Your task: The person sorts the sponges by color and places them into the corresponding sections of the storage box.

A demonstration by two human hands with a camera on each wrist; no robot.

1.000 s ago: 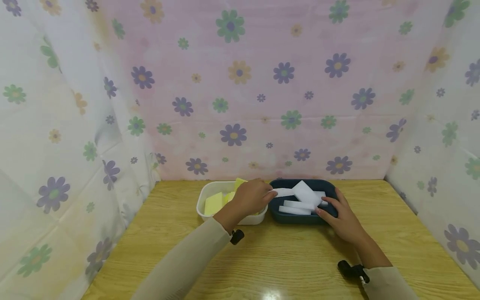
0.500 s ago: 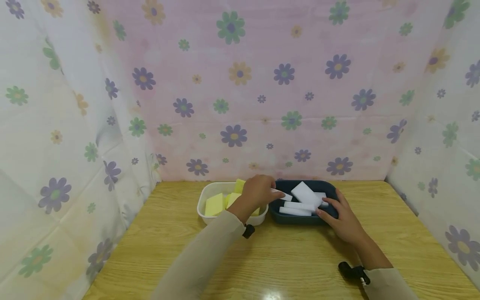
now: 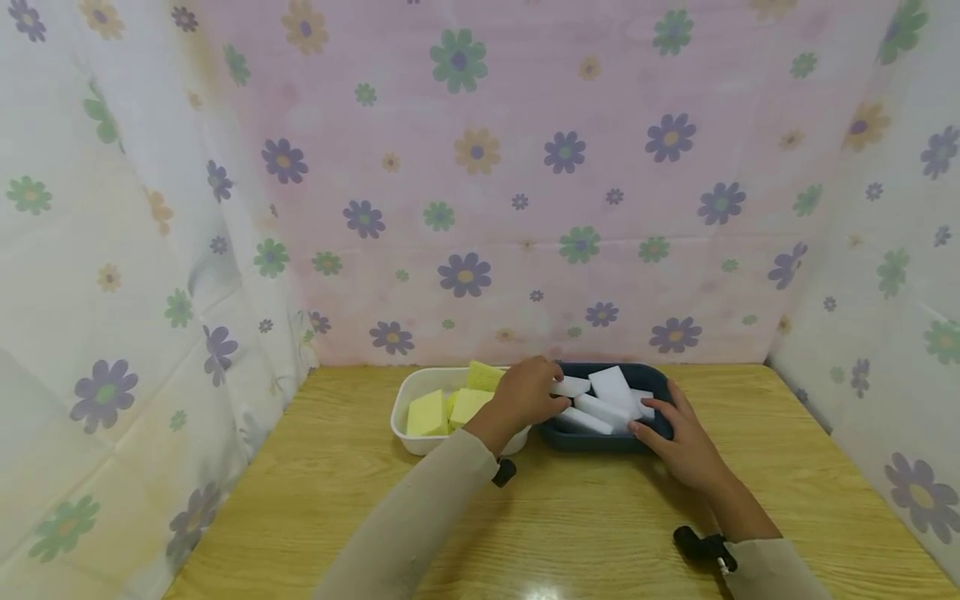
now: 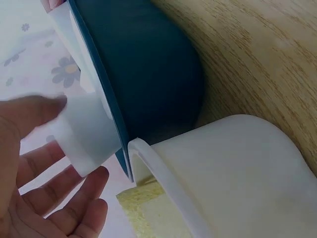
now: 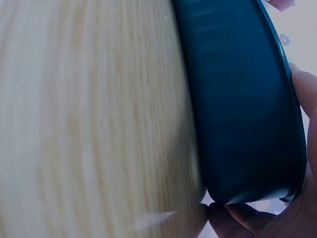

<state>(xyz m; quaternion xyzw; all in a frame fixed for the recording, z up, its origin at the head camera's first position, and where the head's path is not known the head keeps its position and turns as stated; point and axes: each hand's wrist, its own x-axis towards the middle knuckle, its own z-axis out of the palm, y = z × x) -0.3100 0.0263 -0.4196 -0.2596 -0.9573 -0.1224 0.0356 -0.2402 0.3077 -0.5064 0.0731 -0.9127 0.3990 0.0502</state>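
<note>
In the head view my left hand [image 3: 528, 392] reaches over the left end of a dark blue bin [image 3: 592, 443]. Between its thumb and fingers is a white sponge [image 4: 86, 131], which dips past the bin's rim in the left wrist view. Several more white sponges [image 3: 611, 390] lie tilted against each other inside. At the bin's right end my right hand [image 3: 690, 442] grips the rim, thumb at the near side and fingers round the end wall. To the left, partly behind my left forearm, a white bin [image 3: 401, 417] holds several yellow sponges [image 3: 427, 412].
Both bins stand side by side near the back of a wooden table [image 3: 570, 517], their ends almost meeting. A flowered cloth [image 3: 480, 200] hangs right behind them and along both sides. Small black cameras [image 3: 705, 546] are worn on the wrists.
My left hand has moved slightly right with the white sponge, into the blue bin's left end. The white sponges in front have shifted to a slant. My right hand stays on the rim.
</note>
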